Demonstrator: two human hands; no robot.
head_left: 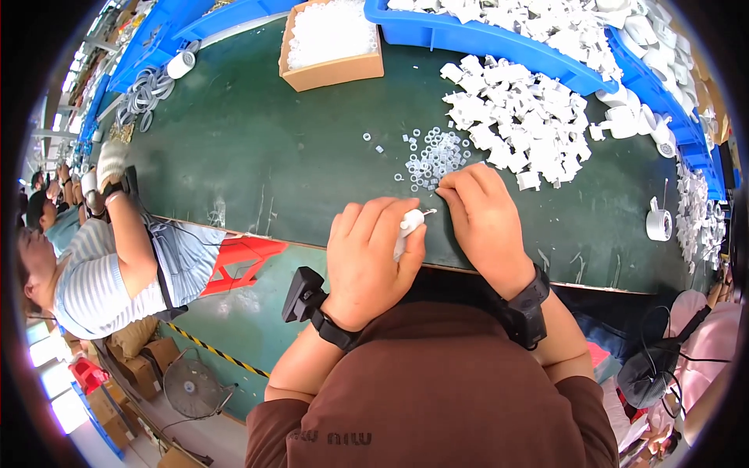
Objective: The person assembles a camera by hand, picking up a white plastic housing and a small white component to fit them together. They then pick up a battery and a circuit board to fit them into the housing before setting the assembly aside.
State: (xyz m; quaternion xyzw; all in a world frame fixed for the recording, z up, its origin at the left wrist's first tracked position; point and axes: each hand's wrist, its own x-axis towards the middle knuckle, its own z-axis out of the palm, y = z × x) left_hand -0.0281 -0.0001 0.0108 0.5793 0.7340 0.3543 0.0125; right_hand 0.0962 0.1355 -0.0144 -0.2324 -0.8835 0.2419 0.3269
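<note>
My left hand [365, 257] is closed around a small white plastic part [411, 223], from whose tip a thin metal pin sticks out to the right. Beside it, my right hand [488, 222] has its thumb and fingertips pinched together at the near edge of a loose pile of small translucent rings [437, 157]. Whatever is between those fingertips is too small or too hidden to make out. Just beyond the right hand spreads a heap of white angular plastic pieces [527, 117]. Both wrists wear black bands with devices on them.
A cardboard box [335, 72] of whitish small parts stands at the far side of the green table [257, 140]. Blue bins [484, 43] line the back and right. A white round part [658, 224] lies at right, grey rings [147, 93] at left. A co-worker [109, 257] sits at left.
</note>
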